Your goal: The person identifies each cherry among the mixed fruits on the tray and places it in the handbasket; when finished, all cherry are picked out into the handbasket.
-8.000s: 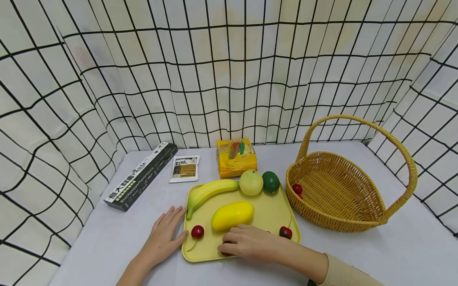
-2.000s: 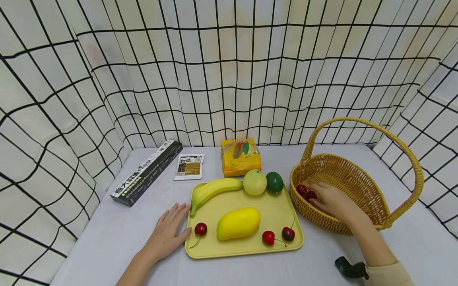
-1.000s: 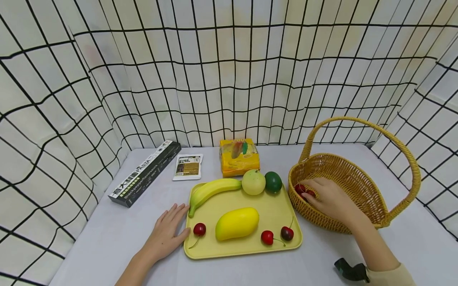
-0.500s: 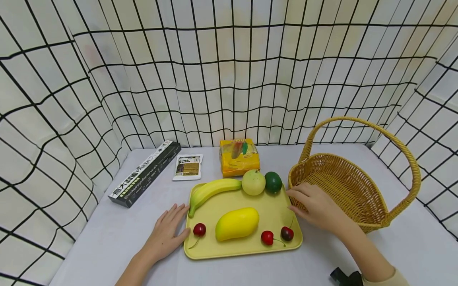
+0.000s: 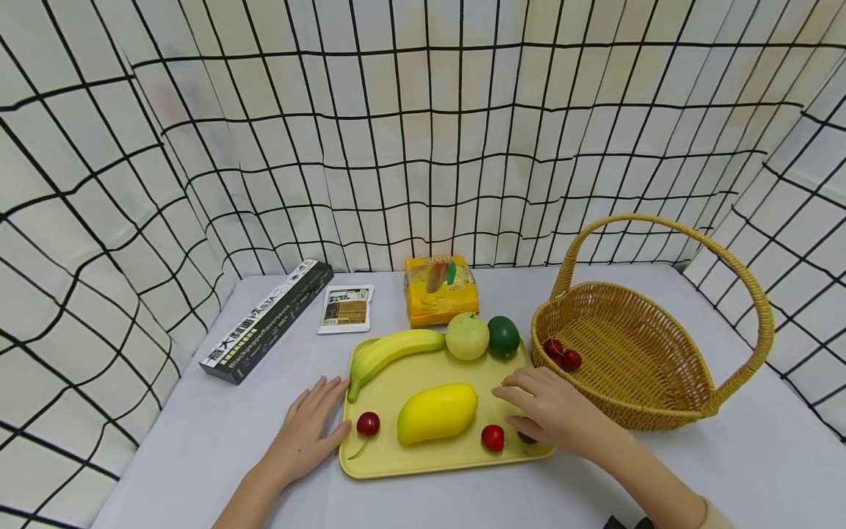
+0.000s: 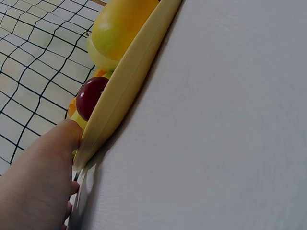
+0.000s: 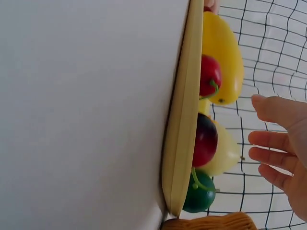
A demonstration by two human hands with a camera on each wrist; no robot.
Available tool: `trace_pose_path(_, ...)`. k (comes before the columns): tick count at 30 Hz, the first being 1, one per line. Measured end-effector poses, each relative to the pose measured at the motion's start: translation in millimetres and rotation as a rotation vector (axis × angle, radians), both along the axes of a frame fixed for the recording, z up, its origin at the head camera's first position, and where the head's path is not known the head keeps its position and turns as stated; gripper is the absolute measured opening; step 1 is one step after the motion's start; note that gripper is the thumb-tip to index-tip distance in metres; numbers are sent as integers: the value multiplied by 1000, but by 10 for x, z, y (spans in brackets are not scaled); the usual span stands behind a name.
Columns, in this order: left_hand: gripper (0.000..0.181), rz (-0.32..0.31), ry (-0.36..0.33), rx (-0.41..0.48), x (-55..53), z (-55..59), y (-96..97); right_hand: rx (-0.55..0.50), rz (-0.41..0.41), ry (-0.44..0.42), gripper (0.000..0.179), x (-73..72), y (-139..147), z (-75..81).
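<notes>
A yellow tray (image 5: 502,378) holds a banana (image 5: 390,353), a yellow mango (image 5: 438,414), a pale green round fruit (image 5: 467,338), a dark green fruit (image 5: 504,337) and cherries. My left hand (image 5: 305,433) rests at the tray's left edge, fingers straight, thumb near a dark red cherry (image 5: 368,424). Above the tray's right side hovers my right hand (image 5: 551,411), its fingers relaxed and nothing between them. Partly hidden below it lies a dark cherry (image 7: 206,140), beside a bright red cherry (image 5: 493,438). Several cherries (image 5: 570,359) lie in the wicker basket (image 5: 648,417).
Behind the tray stands a yellow package (image 5: 441,294) with a fruit picture. A small sachet (image 5: 346,308) and a long black pasta box (image 5: 267,322) lie at the back left. The basket's tall handle (image 5: 740,272) arches up at the right. White grid-lined cloth surrounds the table.
My right hand picked up a cherry near the mango, let it go in the basket among the others, then came back left over the tray. My left hand stays at the tray's edge.
</notes>
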State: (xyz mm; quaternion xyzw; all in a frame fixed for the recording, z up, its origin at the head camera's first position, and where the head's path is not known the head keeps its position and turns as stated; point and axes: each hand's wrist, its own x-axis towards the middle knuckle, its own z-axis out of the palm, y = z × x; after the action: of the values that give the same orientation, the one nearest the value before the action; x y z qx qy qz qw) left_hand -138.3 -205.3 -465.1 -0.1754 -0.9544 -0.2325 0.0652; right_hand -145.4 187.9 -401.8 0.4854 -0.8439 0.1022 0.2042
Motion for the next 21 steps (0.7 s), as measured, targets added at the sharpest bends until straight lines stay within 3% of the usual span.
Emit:
trace_pose_path(6,61,0,5,1,1,-4,-1,42,32,7,39,37,-89,-99)
trace_pose_path(13,61,-1,9,-1,-1,-22,-6,100,55,-47,46,81,-148,-166)
trace_pose_path(21,61,-1,15,-3,-1,-16,-4,137,53,-58,43,112,-189,-207)
